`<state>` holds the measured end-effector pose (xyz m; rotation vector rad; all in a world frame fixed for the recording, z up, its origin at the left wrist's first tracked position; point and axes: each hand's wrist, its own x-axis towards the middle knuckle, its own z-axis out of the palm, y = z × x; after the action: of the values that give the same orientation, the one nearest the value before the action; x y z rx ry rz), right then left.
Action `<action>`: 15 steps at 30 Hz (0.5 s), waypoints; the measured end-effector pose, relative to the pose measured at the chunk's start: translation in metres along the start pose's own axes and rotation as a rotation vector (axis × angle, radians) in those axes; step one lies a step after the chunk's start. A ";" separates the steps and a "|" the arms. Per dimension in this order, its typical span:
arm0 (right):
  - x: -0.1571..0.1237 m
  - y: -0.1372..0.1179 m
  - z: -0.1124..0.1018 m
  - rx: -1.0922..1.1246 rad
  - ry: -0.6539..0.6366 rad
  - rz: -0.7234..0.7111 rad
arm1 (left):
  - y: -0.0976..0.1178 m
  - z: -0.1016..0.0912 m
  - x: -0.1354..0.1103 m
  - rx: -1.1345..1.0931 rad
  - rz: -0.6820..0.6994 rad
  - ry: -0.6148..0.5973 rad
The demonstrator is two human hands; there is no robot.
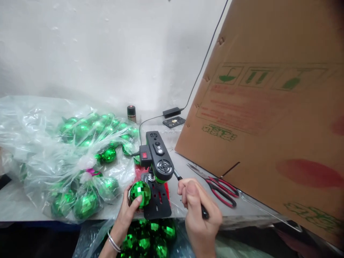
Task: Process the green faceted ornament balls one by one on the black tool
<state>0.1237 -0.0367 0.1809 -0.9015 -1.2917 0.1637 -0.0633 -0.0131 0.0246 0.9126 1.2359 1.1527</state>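
Note:
In the head view, my left hand [128, 204] is closed around a shiny green mirror-ball ornament [140, 194], beside the black slotted base plate of a small device. My right hand [200, 211] is wrapped round the black handle [205, 214] of a thin metal rod. The rod's other end reaches the side of the black device [160, 157]; I cannot tell whether it is joined to it. That device has round vents on top and a box with a red switch [144, 155] at its left. Something green shows under its front end.
Clear plastic bags [43, 143] with several green balls cover the table's left. More green balls [143, 243] lie below the front edge. Red-handled scissors [221, 190] rest at right, before a large cardboard box [258, 107]. A power adapter [172, 112], phone [173, 122] and small bottle [131, 113] stand behind.

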 end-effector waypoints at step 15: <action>-0.002 0.000 -0.005 -0.029 -0.031 -0.048 | -0.010 0.038 0.016 0.726 0.489 -0.031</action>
<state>0.1270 -0.0403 0.1793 -0.8947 -1.3464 0.1213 -0.0246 0.0026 0.0165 1.8462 1.4779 1.0484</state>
